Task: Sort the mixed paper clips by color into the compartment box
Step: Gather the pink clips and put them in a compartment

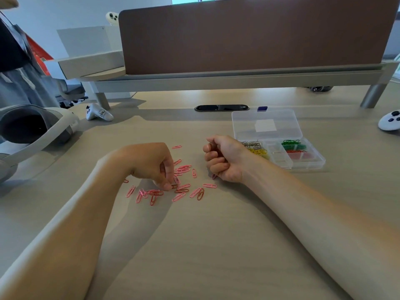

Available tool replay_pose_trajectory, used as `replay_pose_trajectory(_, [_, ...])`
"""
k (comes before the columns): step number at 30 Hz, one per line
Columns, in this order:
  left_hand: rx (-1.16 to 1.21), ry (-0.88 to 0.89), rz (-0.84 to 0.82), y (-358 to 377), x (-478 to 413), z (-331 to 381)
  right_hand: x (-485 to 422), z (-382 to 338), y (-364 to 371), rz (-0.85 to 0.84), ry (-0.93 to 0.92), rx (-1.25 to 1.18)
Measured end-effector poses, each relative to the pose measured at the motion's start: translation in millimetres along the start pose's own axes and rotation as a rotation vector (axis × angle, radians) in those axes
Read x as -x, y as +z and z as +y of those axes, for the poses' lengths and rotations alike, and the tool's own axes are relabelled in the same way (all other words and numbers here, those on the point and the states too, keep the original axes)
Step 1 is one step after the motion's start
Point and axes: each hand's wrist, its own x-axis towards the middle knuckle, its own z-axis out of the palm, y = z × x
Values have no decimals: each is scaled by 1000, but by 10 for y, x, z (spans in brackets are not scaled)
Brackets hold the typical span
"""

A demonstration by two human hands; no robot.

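We find the left hand [155, 165] curled down, fingertips pinching pink paper clips [184, 187]; right hand [225, 159] tightly fisted, contents cannot be told

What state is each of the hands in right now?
Left hand: closed, pinching a paper clip in the pink pile.
Right hand: closed fist; a pink clip pokes out below, seemingly held.

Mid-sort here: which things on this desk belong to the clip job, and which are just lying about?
Job: pink paper clips, compartment box, left hand, right hand.
Lying about: VR headset, white hand controllers.
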Motion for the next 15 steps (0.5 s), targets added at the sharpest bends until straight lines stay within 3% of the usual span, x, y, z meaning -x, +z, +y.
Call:
replay_pose_trajectory(4, [14,47,10,34,10,9,2,5,-3,-3,-5,6])
replay_pose_trajectory(10, [224,197,29,-3,69,185,13,2,2,15,-23,24])
replay_pose_trajectory(15, [199,165,-40,54,26,223,28,12,17,5,-29,41])
